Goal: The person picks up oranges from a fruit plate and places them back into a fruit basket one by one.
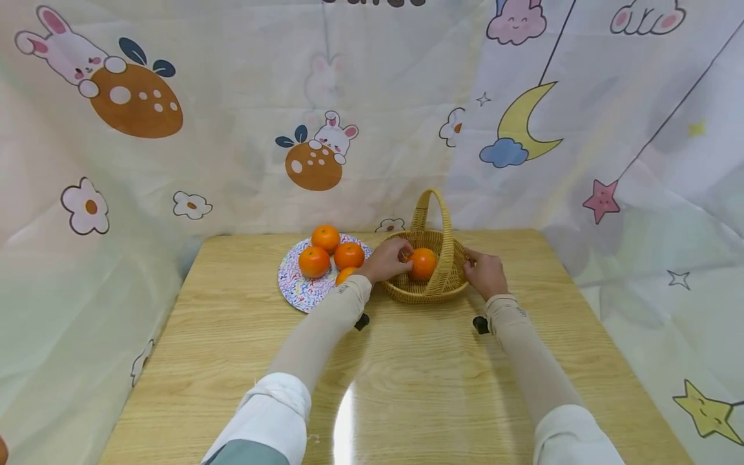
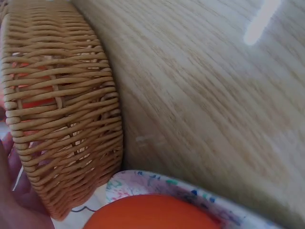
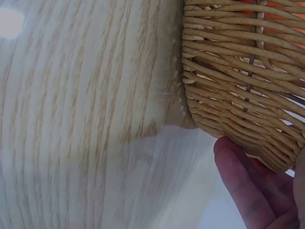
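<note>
A wicker basket (image 1: 407, 296) with a tall arched handle stands toward the table's far edge, and one orange (image 1: 424, 263) lies inside it. My left hand (image 1: 391, 259) reaches over the basket's left rim, its thumb and fingertips curled against the left side of that orange. In the left wrist view the basket's woven wall (image 2: 66, 105) hides most of the fingers. At the opposite end my right hand (image 1: 485, 274) pinches the basket's right rim. The right wrist view shows its fingers (image 3: 238, 183) against the outside of the weave.
Left of the basket is a round, colour-speckled plate (image 1: 290, 284) holding several oranges (image 1: 314, 261); my left forearm partly covers it. The wooden table (image 1: 407, 374) reaches back to a printed cloth backdrop (image 1: 232, 148). A small black object (image 1: 480, 324) shows beside my right wrist.
</note>
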`<move>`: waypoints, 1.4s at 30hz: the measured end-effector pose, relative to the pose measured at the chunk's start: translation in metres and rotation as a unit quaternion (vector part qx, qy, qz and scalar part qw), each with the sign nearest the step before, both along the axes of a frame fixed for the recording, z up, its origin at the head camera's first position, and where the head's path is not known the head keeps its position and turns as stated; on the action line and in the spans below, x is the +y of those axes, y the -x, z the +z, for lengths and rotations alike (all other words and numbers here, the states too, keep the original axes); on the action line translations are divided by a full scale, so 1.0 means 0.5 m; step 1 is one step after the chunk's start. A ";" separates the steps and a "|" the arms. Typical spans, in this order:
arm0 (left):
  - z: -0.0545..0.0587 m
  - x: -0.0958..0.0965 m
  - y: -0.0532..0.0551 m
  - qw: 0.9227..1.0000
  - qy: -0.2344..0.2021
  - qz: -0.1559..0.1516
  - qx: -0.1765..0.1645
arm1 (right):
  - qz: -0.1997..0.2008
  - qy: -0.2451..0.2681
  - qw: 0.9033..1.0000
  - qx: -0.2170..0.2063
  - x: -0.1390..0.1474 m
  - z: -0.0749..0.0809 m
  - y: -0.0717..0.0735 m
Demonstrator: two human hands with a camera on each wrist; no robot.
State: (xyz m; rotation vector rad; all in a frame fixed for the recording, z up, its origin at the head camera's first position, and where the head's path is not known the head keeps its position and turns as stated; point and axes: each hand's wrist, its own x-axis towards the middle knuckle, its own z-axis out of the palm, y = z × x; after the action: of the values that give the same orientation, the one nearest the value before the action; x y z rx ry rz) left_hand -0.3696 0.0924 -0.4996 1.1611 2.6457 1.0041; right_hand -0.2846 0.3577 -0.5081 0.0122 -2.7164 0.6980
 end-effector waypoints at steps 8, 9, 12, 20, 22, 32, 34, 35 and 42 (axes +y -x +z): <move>0.001 0.005 -0.008 0.994 0.102 -0.014 0.047 | 0.002 -0.005 1.000 -0.009 -0.004 0.005 0.000; 0.001 0.006 -0.007 0.994 0.099 -0.012 0.047 | 0.002 -0.005 1.000 -0.012 -0.003 0.005 -0.001; 0.001 0.007 -0.005 0.995 0.085 -0.009 0.042 | 0.001 -0.009 1.000 -0.013 -0.002 0.006 0.000; 0.012 -0.007 -0.006 1.000 0.024 -0.008 0.005 | 0.000 -0.007 1.000 -0.010 -0.001 0.007 0.002; 0.014 -0.010 -0.006 1.000 0.018 -0.007 -0.001 | 0.002 -0.009 1.000 -0.009 -0.001 0.007 0.001; 0.019 -0.032 -0.002 0.999 -0.035 -0.002 -0.023 | -0.001 -0.004 1.000 -0.015 -0.006 0.010 -0.001; 0.023 -0.038 -0.002 0.998 -0.057 0.004 -0.033 | 0.002 -0.004 1.000 -0.012 -0.006 0.010 -0.001; 0.023 -0.041 -0.001 0.997 -0.065 0.008 -0.035 | 0.003 -0.004 1.000 -0.011 -0.007 0.010 -0.002; 0.031 -0.066 -0.001 0.985 -0.148 0.048 -0.075 | 0.004 -0.008 1.000 -0.008 -0.007 0.008 -0.002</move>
State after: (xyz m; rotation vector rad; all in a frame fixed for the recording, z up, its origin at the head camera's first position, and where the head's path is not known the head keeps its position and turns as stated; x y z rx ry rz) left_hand -0.3693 0.0592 -0.4841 0.9651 2.5164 1.4808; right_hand -0.2834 0.3543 -0.5040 0.0215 -2.7378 0.6812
